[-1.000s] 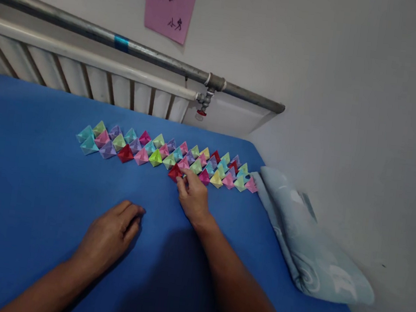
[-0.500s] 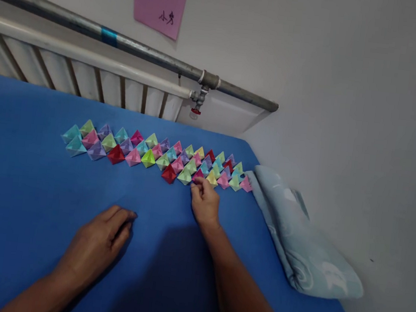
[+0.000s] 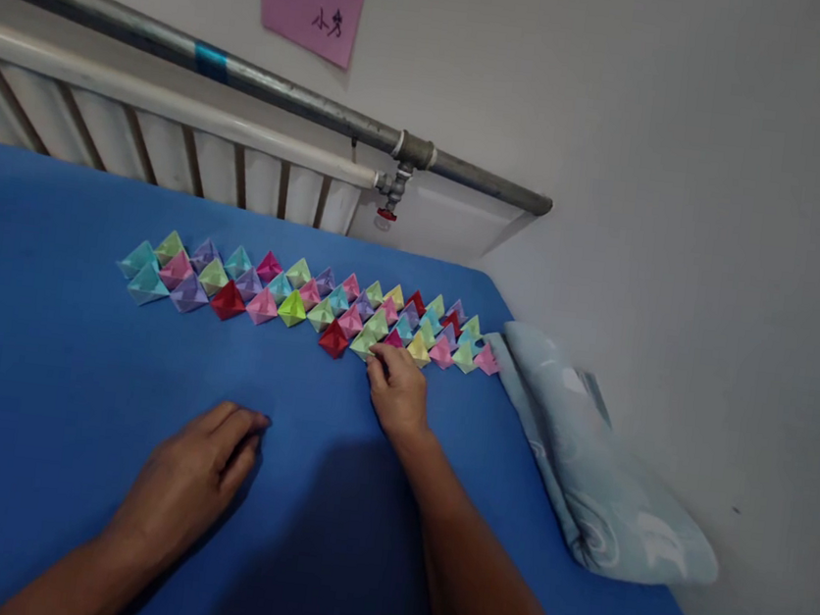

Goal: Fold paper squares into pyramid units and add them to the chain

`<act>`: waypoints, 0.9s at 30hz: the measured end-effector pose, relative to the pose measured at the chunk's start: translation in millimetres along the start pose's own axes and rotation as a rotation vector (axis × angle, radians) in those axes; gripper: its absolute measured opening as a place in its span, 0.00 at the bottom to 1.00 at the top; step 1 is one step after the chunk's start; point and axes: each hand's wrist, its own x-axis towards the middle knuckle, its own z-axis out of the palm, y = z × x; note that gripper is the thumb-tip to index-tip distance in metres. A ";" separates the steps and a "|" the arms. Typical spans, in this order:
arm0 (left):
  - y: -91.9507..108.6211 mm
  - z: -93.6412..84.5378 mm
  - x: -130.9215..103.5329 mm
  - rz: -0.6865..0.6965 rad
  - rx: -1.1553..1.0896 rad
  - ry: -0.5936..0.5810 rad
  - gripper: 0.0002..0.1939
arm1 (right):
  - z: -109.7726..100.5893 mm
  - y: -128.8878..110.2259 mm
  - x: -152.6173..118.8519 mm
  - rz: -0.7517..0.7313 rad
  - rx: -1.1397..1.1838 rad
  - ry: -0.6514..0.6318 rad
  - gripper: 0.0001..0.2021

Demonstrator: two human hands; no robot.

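Several folded paper pieces in many colours lie in staggered rows across the blue surface (image 3: 79, 349). My right hand (image 3: 397, 385) is at the front row, its thumb and index finger at the near right edge of a light green piece (image 3: 363, 345). Whether the fingertips grip that piece is too small to tell. Just left of it sits a red piece (image 3: 333, 339); a magenta piece (image 3: 393, 339) is partly behind my right hand. My left hand (image 3: 204, 462) rests on the blue surface, nearer me, fingers curled and bent inward, with nothing visible in them.
A folded light blue blanket (image 3: 571, 454) lies at the right, beside the row's end. Behind the surface are a white radiator (image 3: 219, 167), a metal pipe (image 3: 293, 92) and a valve with a red handle (image 3: 386, 214). A pink note (image 3: 312, 0) hangs on the wall.
My right hand has moved slightly left, from the magenta piece to the light green one. My left hand has stayed in place. The view has shifted slightly.
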 end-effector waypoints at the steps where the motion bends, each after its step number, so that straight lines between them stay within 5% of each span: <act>1: 0.4 -0.2 0.2 0.000 -0.002 0.004 0.13 | 0.0 0.0 0.0 -0.005 0.001 -0.002 0.11; 27: -0.2 -0.9 0.3 0.010 0.023 -0.011 0.14 | 0.9 0.9 -2.2 -0.001 0.125 0.063 0.12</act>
